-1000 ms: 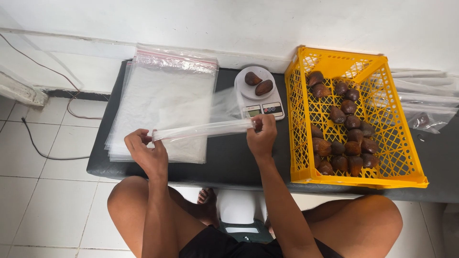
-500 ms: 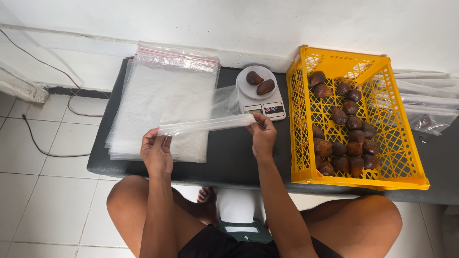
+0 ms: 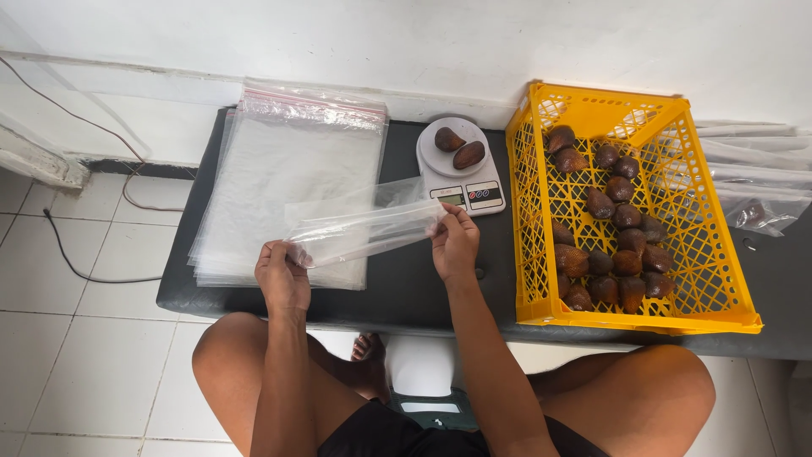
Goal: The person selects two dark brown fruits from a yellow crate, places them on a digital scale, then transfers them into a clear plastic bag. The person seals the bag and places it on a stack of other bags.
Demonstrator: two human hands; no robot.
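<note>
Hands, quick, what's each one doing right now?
Left hand: closed on one end of the clear bag.
Right hand: pinching the bag's other end.

A clear zip bag [image 3: 364, 230] hangs above a stack of bags [image 3: 288, 190], beside the scale's screen [image 3: 450, 198].

Single view: head camera, worn by you, looking steeply down and forward from above your knees. Near range; the dark surface [image 3: 406, 292] spans the frame, white wall at the top edge, tiled floor at left. No second view shares it.
</note>
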